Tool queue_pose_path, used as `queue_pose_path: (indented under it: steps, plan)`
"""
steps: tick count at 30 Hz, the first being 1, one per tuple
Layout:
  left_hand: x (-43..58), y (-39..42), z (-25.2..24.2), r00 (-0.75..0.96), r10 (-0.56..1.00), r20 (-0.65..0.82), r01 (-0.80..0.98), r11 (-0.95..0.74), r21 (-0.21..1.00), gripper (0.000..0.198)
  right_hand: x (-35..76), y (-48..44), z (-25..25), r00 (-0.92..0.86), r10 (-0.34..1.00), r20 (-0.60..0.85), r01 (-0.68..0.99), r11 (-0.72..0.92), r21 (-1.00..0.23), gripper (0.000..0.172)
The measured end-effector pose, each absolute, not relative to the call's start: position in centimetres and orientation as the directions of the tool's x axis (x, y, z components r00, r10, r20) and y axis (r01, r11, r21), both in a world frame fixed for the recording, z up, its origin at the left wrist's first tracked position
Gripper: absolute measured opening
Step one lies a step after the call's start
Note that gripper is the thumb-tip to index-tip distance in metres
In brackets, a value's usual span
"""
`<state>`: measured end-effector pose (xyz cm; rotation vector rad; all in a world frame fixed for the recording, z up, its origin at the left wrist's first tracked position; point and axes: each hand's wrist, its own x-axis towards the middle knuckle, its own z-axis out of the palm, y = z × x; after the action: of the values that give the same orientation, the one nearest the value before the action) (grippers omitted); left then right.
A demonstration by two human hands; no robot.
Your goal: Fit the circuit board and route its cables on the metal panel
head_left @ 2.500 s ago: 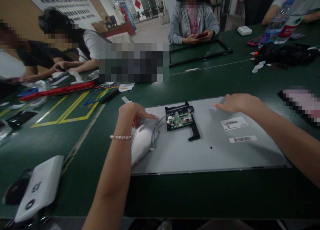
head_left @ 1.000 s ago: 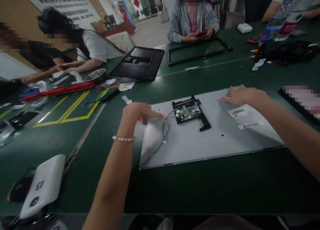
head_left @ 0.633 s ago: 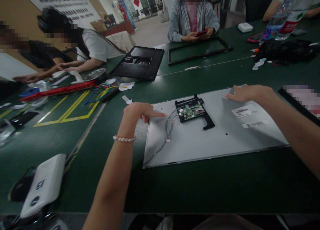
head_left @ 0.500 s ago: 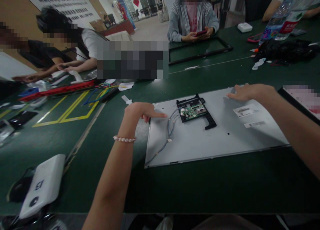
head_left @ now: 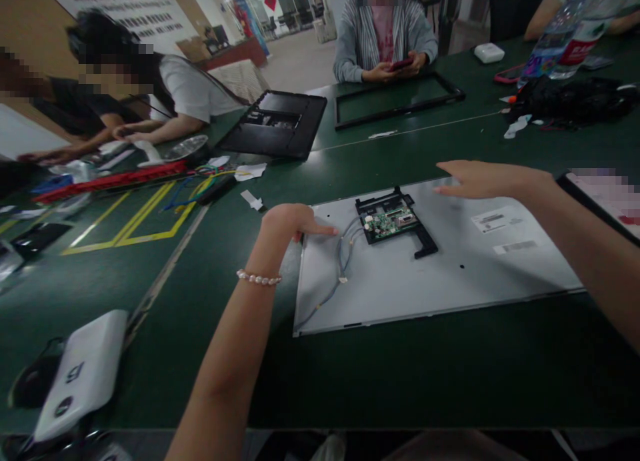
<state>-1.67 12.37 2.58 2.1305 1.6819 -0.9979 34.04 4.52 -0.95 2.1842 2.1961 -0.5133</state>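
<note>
A flat grey display panel (head_left: 400, 291) lies back side up on the table before me. On it sit a black plastic bracket (head_left: 426, 247) and a green circuit board (head_left: 393, 222), with thin grey cables (head_left: 327, 294) running to the lower left corner. My left hand (head_left: 300, 222) is closed on the panel's left edge, thumb on top; its other fingers are mostly hidden beneath. Over the far right part of the panel, my right hand (head_left: 493, 179) is open with fingers stretched out leftward, holding nothing. Whether it touches the panel I cannot tell.
A black bezel frame (head_left: 400, 113) and a black back cover (head_left: 313, 124) lie farther across the green table. A white device (head_left: 87, 364) stands at lower left, plastic bottles (head_left: 555, 44) at upper right. Several people sit around; one holds a phone (head_left: 401, 65).
My right hand has come off the panel's far edge and shifted slightly left, its fingers straightening. My left hand keeps its place at the left edge. The view has shifted slightly.
</note>
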Motion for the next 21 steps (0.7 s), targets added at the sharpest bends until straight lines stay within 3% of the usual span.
queue_pose_path:
  steps: [3,6,8,12,21]
  plan:
    - [-1.0,11.5,3.1,0.079,0.806,-0.587,0.918,-0.289,-0.273,0.081,31.9,4.3,-0.9,-0.356,0.924,-0.140,0.883,0.283,-0.375,0.100]
    - [-0.2,10.5,3.4,0.140,0.901,-0.410,0.893,-0.294,-0.341,0.079,30.0,4.0,-2.0,-0.508,0.861,-0.032,0.767,0.435,-0.472,0.105]
    - [0.4,10.1,3.1,0.248,0.897,-0.366,0.874,-0.370,-0.313,0.071,29.3,3.9,-3.2,-0.533,0.846,-0.008,0.730,0.455,-0.509,0.108]
    - [1.4,10.2,1.9,0.459,0.765,-0.452,0.799,-0.578,-0.166,0.055,29.0,4.1,-5.0,-0.534,0.844,0.043,0.692,0.466,-0.551,0.108]
    - [0.6,12.5,0.2,0.550,0.726,-0.414,0.773,-0.630,-0.077,0.059,28.8,3.9,-4.8,-0.512,0.848,0.140,0.635,0.483,-0.603,0.107]
